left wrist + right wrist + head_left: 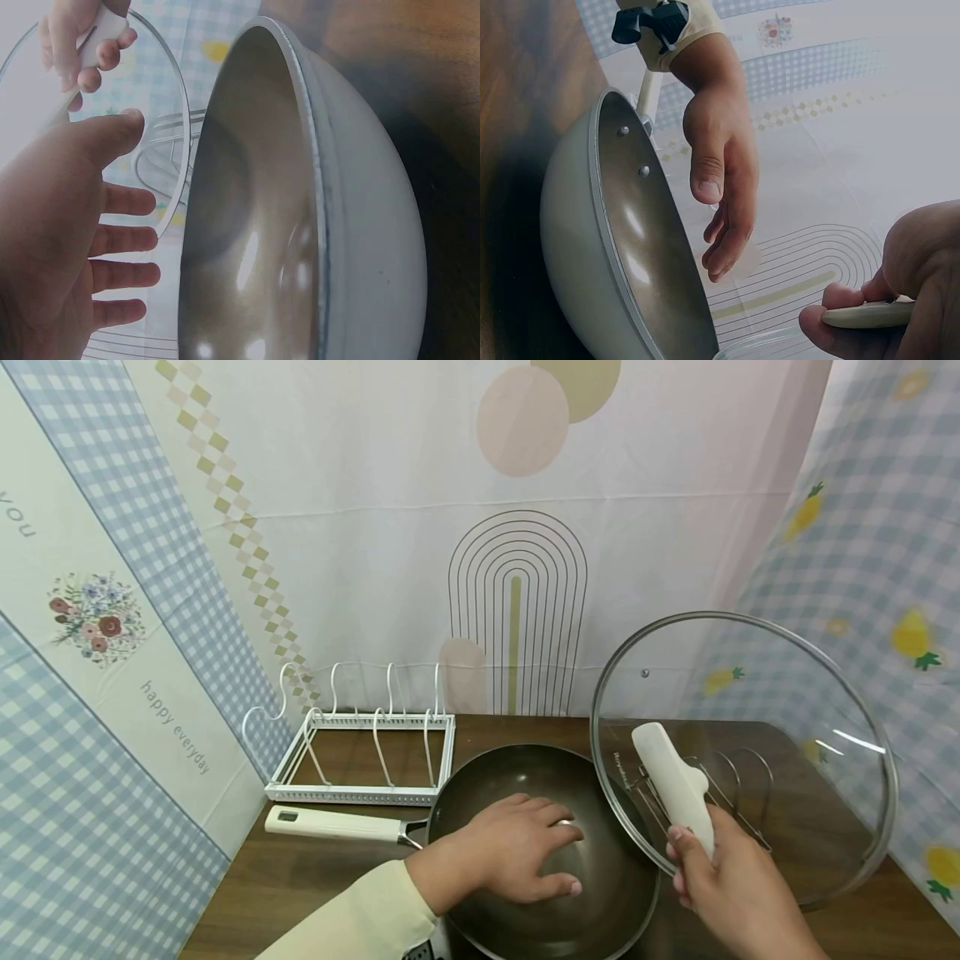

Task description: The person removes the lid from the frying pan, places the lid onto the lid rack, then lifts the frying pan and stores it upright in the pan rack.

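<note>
My right hand (738,881) grips the cream handle (671,785) of a glass lid (810,693). The lid is raised and tilted to the right of a dark-lined wok (600,827), its metal rim overlapping the wok's right side in the head view. Over the wok's opening hovers my left hand (517,847), palm down with relaxed fingers and nothing in its grasp. From the left wrist view, the left hand (90,240) shows spread fingers above the wok rim (311,142). The wok's cream handle (337,824) points left.
A white wire rack (360,793) stands behind the wok's handle at the left. Through the glass lid a metal wire rack (731,802) shows on the right of the brown wooden table (300,877). Patterned cloths (375,568) hang around the table's back and sides.
</note>
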`<state>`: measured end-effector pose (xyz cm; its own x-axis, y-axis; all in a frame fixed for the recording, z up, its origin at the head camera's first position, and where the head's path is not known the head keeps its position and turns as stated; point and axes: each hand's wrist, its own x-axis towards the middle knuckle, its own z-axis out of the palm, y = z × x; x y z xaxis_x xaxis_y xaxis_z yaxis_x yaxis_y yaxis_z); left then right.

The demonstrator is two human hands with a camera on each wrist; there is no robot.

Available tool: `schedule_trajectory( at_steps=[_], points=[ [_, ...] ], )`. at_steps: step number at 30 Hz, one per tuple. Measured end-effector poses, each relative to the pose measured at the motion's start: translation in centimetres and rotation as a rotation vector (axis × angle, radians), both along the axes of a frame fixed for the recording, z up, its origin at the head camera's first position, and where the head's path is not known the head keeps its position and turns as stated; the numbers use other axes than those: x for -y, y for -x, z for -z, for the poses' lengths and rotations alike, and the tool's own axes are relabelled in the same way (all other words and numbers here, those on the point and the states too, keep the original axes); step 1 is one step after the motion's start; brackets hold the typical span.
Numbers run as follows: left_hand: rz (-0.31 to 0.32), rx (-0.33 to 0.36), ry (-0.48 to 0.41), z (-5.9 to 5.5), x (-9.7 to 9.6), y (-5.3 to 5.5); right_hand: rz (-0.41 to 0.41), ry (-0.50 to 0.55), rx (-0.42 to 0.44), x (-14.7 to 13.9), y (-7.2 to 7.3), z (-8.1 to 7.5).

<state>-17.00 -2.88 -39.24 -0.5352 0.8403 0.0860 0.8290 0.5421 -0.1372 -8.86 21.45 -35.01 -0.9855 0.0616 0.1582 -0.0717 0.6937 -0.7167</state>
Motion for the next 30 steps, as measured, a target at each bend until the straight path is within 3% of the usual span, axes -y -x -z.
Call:
schedule_trajectory(
  at_steps=[15,25,30],
  points=[
    [-0.008,-0.004,0.005,-0.1,-0.7,0.0,0.003,-0.011,0.019,-0.5,0.2,-0.1],
    [-0.006,0.000,0.004,0.0,-1.3,0.3,0.009,-0.001,0.081,-0.8,0.5,0.1],
    [-0.009,0.006,0.004,0.1,-1.4,0.6,0.007,-0.017,0.070,-0.9,0.7,0.1]
  ],
)
